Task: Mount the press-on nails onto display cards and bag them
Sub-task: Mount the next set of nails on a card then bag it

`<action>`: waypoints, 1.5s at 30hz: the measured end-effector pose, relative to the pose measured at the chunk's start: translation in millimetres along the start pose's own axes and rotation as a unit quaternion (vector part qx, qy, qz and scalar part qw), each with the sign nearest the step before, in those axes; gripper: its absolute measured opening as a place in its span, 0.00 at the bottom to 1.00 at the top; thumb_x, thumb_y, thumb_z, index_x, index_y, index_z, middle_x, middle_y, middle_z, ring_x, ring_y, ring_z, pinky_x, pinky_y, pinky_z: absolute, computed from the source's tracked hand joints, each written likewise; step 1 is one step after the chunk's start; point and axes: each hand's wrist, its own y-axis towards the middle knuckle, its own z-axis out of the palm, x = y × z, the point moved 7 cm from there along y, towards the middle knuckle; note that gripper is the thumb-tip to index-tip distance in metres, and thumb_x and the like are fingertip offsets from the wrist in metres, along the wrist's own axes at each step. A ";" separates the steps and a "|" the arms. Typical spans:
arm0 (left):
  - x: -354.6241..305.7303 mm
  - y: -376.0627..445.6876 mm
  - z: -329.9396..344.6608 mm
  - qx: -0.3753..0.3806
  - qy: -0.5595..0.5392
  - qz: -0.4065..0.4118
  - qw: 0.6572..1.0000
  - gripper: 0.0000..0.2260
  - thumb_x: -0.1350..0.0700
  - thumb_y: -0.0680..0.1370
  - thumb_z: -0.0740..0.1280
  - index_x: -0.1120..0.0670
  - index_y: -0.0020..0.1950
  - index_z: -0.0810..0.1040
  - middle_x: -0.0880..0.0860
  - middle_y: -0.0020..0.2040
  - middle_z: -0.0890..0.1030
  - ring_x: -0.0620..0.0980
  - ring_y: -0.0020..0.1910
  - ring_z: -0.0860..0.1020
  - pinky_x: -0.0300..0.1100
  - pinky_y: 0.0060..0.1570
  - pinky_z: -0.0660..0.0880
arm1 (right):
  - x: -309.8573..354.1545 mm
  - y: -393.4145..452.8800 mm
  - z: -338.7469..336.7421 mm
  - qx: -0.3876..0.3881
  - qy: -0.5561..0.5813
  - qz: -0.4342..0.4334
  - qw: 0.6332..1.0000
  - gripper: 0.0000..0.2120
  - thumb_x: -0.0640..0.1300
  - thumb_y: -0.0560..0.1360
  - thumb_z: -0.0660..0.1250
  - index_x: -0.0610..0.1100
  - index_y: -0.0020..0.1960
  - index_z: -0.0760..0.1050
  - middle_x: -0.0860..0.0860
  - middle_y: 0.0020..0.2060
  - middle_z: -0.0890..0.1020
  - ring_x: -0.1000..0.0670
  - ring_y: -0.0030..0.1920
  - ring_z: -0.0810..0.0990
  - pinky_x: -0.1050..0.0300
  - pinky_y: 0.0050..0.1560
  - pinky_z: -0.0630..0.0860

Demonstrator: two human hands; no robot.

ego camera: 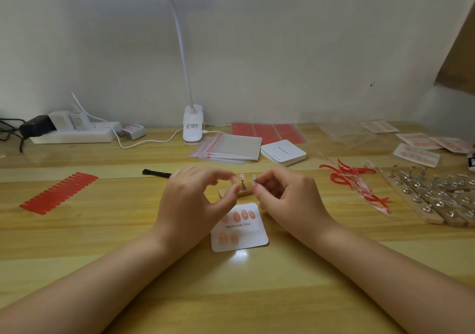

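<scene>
- On a pale wooden table (77,231) against a white wall, a clip lamp (192,124) shines down; a power strip (74,133) lies at far left.
- A stack of bags (228,147) and a white box (283,152) sit behind the hands; red tabs (59,193) lie to the left, wooden holders (437,197) to the right.
- The card (240,231), white and printed "Handmade Nail", lies flat between the wrists, with pink nails (243,215) stuck in two rows.
- The left hand (198,200) curls thumb to fingertip by a small stand (243,188).
- The right hand (285,197) pinches something tiny at the fingertips; what it is, I cannot tell.
</scene>
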 end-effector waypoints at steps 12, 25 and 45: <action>31.7 -6.4 19.3 0.101 0.039 -0.172 0.979 0.08 0.47 0.77 0.68 0.48 0.54 0.78 0.37 0.39 0.77 0.38 0.41 0.76 0.43 0.48 0.73 | -24.7 8.5 -6.2 -0.011 -0.086 0.101 0.991 0.06 0.49 0.72 0.74 0.48 0.39 0.83 0.55 0.28 0.79 0.57 0.30 0.74 0.64 0.34 0.68; 25.0 -6.8 18.2 0.096 0.052 -0.152 0.982 0.08 0.48 0.77 0.68 0.49 0.53 0.79 0.40 0.40 0.79 0.40 0.40 0.77 0.44 0.47 0.73 | -24.7 8.4 -2.1 0.017 -0.156 0.103 0.982 0.07 0.48 0.71 0.73 0.50 0.35 0.81 0.58 0.24 0.75 0.59 0.29 0.73 0.69 0.30 0.63; 35.6 -10.2 24.5 0.137 0.092 -0.165 0.972 0.06 0.44 0.77 0.64 0.44 0.50 0.73 0.40 0.36 0.76 0.38 0.36 0.73 0.41 0.33 0.72 | -9.0 -4.4 19.2 0.387 -0.185 0.069 0.901 0.41 0.69 0.58 0.74 0.58 0.68 0.71 0.59 0.36 0.75 0.62 0.34 0.73 0.64 0.34 0.66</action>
